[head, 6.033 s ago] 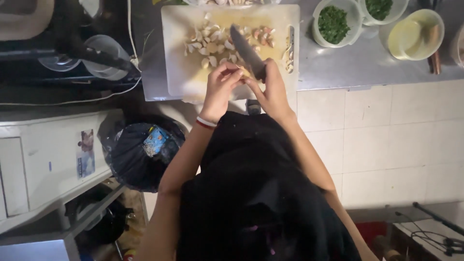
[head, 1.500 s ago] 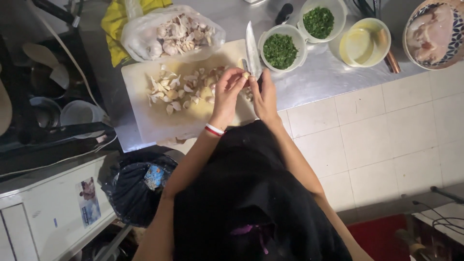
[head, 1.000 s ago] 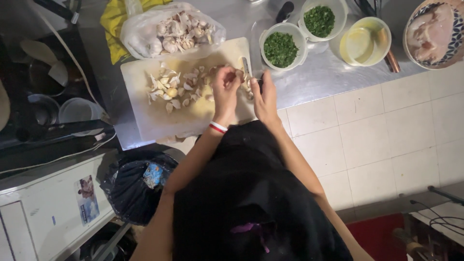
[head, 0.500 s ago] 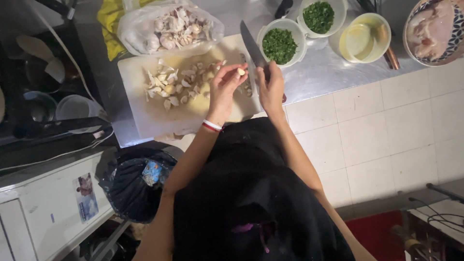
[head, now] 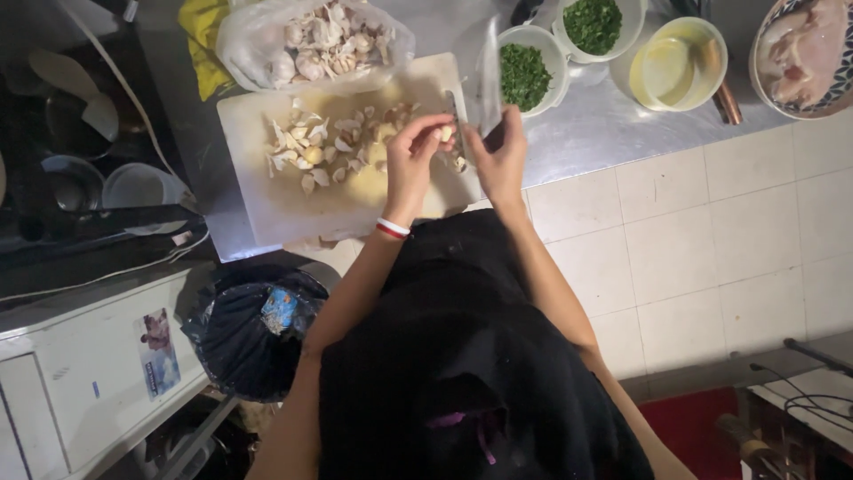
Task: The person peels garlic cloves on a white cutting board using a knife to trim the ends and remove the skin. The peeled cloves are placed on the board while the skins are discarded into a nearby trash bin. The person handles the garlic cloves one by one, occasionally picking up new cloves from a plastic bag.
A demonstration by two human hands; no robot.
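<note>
A black bin bag (head: 253, 329) is sitting low at left, under the steel counter (head: 586, 142). Above it the white cutting board (head: 293, 191) is carrying loose garlic pieces (head: 320, 147), with a clear bag of garlic bulbs (head: 311, 40) touching its far edge. The left hand (head: 413, 160) is pinching a garlic clove (head: 444, 133) at its fingertips, just over the board's right part. The right hand (head: 502, 156) is gripping a knife (head: 484, 80), blade angled up, edge just beside the left fingertips. Risk as I'm judging it: blade slipping off the small clove into those fingertips. Two bowls of chopped greens (head: 524, 76) are standing near the knife tip, so a wide swing is risking a knock. A yellowish bowl (head: 675, 67) is sitting further right.
</note>
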